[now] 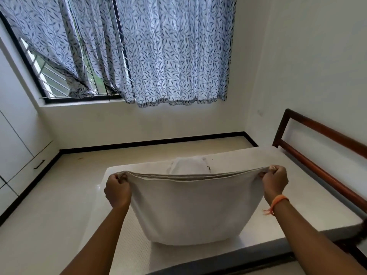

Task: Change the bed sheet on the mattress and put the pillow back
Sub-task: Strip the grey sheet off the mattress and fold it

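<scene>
Holding the folded sheet (190, 207) up over the mattress (309, 187), one top corner pinched in each fist. Left hand (117, 190) grasps the left corner, right hand (275, 184) the right one, both clenched tight on the fabric.

Handling call: it reads as light, soft and limp. The top edge sags between my fists and the body hangs down in a rounded belly, its bottom fold touching or just above the mattress; can't tell which. Several layers show at the top edge, so it's still folded. Not fragile, not slippery, but it will billow and crease. Corners or hems are the places to hold; a mid-edge grip would let it bunch.

Orientation: long axis runs left-right between my hands, face toward me, hanging roughly vertical.

White bundle (188, 165) lies on the mattress behind the sheet, probably the pillow. Wooden bed frame (321, 153) runs along the right.
</scene>
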`<state>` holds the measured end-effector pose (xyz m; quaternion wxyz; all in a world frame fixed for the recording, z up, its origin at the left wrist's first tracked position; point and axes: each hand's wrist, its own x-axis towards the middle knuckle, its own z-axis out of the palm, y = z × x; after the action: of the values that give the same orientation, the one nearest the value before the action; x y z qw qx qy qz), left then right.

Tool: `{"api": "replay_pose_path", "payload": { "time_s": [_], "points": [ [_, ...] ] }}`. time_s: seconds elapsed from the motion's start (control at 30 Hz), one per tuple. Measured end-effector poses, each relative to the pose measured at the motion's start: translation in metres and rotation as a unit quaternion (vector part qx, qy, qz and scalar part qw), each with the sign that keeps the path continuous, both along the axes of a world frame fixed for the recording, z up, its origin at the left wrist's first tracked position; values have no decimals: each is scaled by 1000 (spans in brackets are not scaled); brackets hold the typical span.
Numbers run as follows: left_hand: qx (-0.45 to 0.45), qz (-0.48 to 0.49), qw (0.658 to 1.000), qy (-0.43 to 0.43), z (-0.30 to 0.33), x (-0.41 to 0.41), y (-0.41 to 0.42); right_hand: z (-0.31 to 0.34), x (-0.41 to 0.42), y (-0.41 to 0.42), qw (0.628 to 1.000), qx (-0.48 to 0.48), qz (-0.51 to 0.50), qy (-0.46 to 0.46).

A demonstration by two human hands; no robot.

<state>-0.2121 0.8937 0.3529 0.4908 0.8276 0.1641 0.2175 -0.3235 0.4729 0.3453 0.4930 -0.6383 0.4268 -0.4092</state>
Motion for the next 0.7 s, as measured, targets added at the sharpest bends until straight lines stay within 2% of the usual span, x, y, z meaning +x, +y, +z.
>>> {"api": "replay_pose_path", "payload": {
  "time_s": [0.23, 0.43, 0.57, 0.7],
  "points": [
    [45, 8, 995, 94, -72, 82, -35, -82, 88, -43, 997, 3, 18, 80],
    [12, 11, 993, 120, -81, 166, -93, -110, 195, -78, 988, 37, 70, 133],
    [33, 21, 990, 133, -90, 225, -123, -121, 258, -101, 982, 43, 97, 158],
    [73, 24, 979, 189, -124, 263, -132, -152, 293, -116, 977, 64, 94, 179]
  ]
}}
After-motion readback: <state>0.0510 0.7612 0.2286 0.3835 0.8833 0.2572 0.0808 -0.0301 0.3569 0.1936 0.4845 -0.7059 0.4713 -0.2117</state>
